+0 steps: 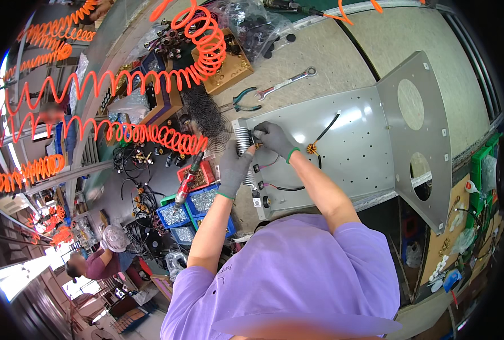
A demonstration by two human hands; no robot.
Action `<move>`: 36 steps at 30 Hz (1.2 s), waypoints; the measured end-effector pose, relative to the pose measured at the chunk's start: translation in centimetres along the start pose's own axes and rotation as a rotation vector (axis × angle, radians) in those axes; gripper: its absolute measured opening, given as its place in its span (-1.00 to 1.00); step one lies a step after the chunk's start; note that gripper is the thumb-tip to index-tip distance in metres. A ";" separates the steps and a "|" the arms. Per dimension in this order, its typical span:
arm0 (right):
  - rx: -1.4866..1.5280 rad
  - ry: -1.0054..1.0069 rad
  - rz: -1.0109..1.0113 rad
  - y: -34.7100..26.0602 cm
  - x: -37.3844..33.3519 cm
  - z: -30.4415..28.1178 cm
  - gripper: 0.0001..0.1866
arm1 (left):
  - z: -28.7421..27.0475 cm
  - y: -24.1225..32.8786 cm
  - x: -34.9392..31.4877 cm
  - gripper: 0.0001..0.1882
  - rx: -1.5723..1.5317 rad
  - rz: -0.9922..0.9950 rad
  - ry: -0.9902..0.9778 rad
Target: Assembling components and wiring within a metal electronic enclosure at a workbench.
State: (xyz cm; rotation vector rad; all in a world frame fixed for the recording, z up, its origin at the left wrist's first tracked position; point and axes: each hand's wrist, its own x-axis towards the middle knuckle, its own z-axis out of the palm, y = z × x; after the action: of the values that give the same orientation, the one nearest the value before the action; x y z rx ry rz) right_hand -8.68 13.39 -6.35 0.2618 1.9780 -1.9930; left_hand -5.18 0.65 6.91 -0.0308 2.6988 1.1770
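A grey sheet-metal panel (342, 148) lies before me, its upright end plate (433, 113) with two large round holes on the right. Along its left edge runs a ribbed silver part (243, 137). Both my hands wear grey gloves and meet at this part. My left hand (235, 169) is closed against its outer side, thumb toward the panel. My right hand (274, 139) pinches at its inner side; whatever is between the fingers is hidden. A copper-coloured coil (311, 148) with black leads sits on the panel. Near my left wrist, a black round knob (266, 201) is on the edge strip.
Beyond the panel lie a wrench (286, 84), pliers (245, 101) and black wire mesh (205, 113). To the left are a red power driver (187, 184), blue screw bins (202, 199) and orange coiled hoses (167, 136). Another person (96, 265) is at far left.
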 end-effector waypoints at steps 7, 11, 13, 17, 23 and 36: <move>-0.110 0.019 -0.030 -0.4 0.3 -0.4 -0.69 | 0.3 -0.2 0.1 -0.55 0.126 -0.033 -0.021; -0.071 -0.022 0.029 -0.9 0.1 -0.4 -0.67 | 0.3 -0.3 0.4 -0.53 0.148 -0.034 -0.030; -0.067 -0.001 0.014 -0.6 0.2 -0.3 -0.67 | 0.3 0.8 0.3 -0.53 0.118 -0.081 -0.048; 0.010 0.108 -0.037 -0.4 0.2 0.7 -0.67 | -0.1 1.2 -0.1 -0.54 0.129 -0.009 -0.002; 0.025 0.002 -0.049 0.0 -0.1 0.0 -0.69 | 0.1 1.3 -0.5 -0.59 0.116 -0.006 0.042; -0.207 0.016 -0.075 -2.4 -0.4 -1.0 -0.67 | 0.1 0.9 0.0 -0.54 0.096 0.009 0.033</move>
State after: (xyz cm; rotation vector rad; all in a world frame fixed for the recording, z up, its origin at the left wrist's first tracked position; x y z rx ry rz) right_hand -9.23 14.37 -3.98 0.1560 2.2140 -1.8145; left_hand -5.25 1.28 7.49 -0.0241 2.7833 1.0577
